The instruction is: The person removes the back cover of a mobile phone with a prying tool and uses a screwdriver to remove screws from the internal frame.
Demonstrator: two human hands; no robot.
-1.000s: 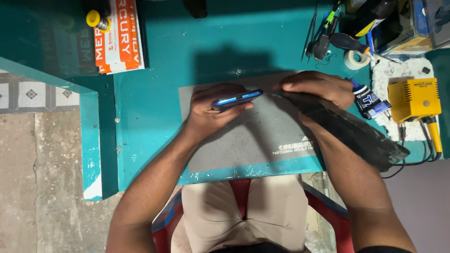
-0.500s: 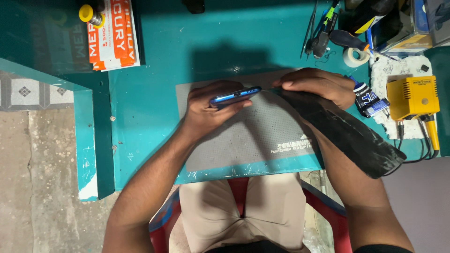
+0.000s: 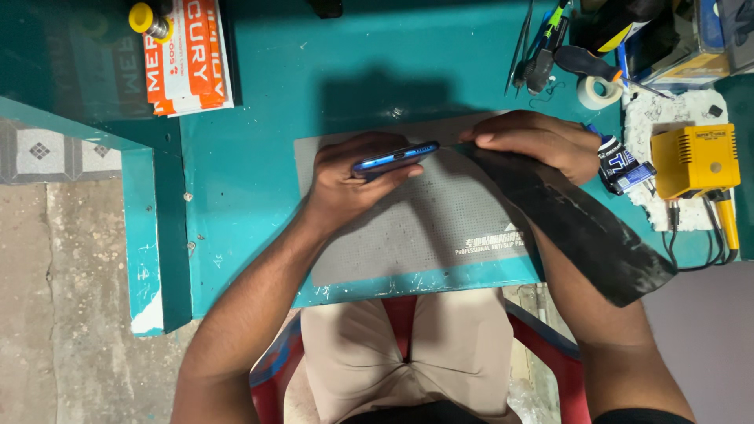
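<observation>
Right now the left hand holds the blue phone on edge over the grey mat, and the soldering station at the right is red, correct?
Not quite: the soldering station is yellow, as the head view shows. The left hand does hold the blue phone on edge over the grey mat.

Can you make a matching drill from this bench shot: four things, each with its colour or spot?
Things:
1. phone
2. grey mat
3. yellow box
4. tape roll

Places:
A. far right of the bench, on white foam
B. held on edge in the left hand
C. under both hands
D. beside the screwdrivers, above the right hand

Pairs: 1-B, 2-C, 3-A, 4-D
</observation>
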